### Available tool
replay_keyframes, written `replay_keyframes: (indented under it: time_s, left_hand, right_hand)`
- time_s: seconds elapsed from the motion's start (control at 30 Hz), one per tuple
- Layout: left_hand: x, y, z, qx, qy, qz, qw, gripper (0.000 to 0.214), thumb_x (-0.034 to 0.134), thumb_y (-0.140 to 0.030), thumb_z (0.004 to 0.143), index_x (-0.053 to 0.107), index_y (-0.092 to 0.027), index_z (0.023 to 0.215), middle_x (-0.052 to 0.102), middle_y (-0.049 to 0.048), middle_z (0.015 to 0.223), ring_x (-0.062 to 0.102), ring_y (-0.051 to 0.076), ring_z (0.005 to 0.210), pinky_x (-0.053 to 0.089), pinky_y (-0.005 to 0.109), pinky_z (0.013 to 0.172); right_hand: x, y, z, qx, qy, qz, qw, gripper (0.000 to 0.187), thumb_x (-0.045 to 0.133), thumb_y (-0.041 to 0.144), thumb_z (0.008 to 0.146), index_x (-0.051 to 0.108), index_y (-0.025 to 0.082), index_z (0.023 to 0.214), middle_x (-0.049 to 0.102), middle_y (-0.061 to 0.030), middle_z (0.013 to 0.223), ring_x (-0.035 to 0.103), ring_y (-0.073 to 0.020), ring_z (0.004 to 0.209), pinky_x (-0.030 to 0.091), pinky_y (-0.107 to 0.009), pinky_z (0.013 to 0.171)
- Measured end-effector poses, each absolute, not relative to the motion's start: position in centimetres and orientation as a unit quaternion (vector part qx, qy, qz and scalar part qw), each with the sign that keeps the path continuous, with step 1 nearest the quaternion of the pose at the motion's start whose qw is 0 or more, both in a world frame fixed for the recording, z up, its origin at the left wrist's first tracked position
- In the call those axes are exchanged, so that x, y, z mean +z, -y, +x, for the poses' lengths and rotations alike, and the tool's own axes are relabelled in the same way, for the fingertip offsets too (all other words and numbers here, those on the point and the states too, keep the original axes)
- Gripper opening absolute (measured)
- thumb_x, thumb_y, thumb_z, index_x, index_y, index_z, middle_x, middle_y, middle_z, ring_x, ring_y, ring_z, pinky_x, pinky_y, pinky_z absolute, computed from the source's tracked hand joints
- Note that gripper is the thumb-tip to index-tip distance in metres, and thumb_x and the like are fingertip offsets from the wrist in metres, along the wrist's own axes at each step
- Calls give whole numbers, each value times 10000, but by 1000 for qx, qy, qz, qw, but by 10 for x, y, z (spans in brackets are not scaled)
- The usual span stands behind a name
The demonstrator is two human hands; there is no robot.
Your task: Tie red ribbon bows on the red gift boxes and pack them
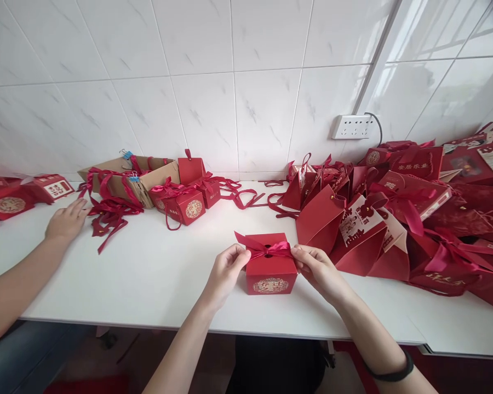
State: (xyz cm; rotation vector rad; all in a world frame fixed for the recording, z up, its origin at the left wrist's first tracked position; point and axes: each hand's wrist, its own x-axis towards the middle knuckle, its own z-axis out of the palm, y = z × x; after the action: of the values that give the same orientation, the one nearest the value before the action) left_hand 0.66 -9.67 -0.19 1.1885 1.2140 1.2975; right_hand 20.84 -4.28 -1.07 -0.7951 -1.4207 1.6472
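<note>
A small red gift box (271, 269) with a gold round emblem on its front stands upright on the white table, near the front edge. Across its top lies a dark red satin ribbon (278, 249), crossed or knotted at the middle over a dark hole. My left hand (229, 267) pinches the ribbon at the box's left side, thumb on top. On the right side, my right hand (315, 266) grips the other end of the ribbon between thumb and fingers. Both hands are at the top edges of the box.
A big heap of red boxes and bags (365, 224) covers the right side. At back left stand a cardboard tray (148, 180) with ribbons and finished-looking red boxes (191, 208). A co-worker's hand (68, 219) rests at far left. A power strip (353, 127) hangs on the tiled wall.
</note>
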Motion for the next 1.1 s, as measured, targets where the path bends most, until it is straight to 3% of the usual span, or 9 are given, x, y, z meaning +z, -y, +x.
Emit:
replay_keyframes:
  time_s: [0.43,0.53,0.63,0.73,0.8,0.87,0.93,1.0,1.1]
  left_hand:
    - [3,96,8,496,-526,520,456,358,515,-465,832,383,-186,651,344,-41,633,326,93,592,308,225,577]
    - [9,72,0,487,-540,534,431,345,573,-503,784,491,-177,709,488,-14,699,468,119,677,377,240,665]
    - [21,41,-12,533,-576,491,379,379,639,-519,710,539,-165,804,576,36,814,571,182,827,423,284,757]
    - [37,40,-17,577,-618,455,279,366,550,-540,768,528,-179,822,594,53,865,587,210,903,437,312,789]
    - [43,62,-11,544,-635,490,245,323,508,-512,804,540,-191,814,606,55,900,577,216,947,431,329,836]
    - [43,93,1,484,-650,543,221,283,534,-479,799,565,-204,857,611,61,990,551,232,1029,410,352,906]
    - [35,121,14,443,-658,569,216,332,574,-477,776,569,-216,982,599,77,1096,527,256,1099,393,381,953]
    - [25,135,23,418,-658,578,241,448,567,-483,790,529,-239,1163,559,93,1230,475,279,1199,373,413,997]
    - [15,126,21,407,-649,588,260,510,502,-475,843,460,-284,1314,399,59,1443,286,270,1371,246,446,1111]
  right_hand:
    - [-12,57,214,661,520,-343,419,479,625,508,772,373,188,519,398,18,562,383,-119,571,373,-274,607]
    - [-8,90,210,614,607,-338,374,437,627,578,750,510,178,617,520,-15,656,494,-156,664,430,-293,677]
    - [1,130,208,630,702,-207,260,349,735,510,679,641,182,748,641,-59,864,593,-199,859,458,-287,785]
    - [14,147,218,659,711,-126,210,296,638,447,805,663,175,689,671,-60,780,638,-161,738,477,-239,676]
    - [19,138,230,625,706,-178,283,339,554,445,870,636,181,673,651,-45,700,628,-145,670,480,-232,624]
    - [19,117,240,532,712,-277,366,290,510,433,901,634,204,772,665,-53,810,640,-166,789,507,-267,730]
    - [13,93,244,449,730,-338,388,250,522,431,895,615,247,1035,627,-82,1135,595,-212,1057,485,-344,912]
    - [4,79,242,423,760,-332,365,486,533,460,880,441,293,1326,411,-86,1435,425,-252,1294,404,-432,1041]
    - [-5,83,232,408,791,-330,316,665,509,481,886,232,303,1464,226,-68,1538,294,-271,1381,320,-492,1099]
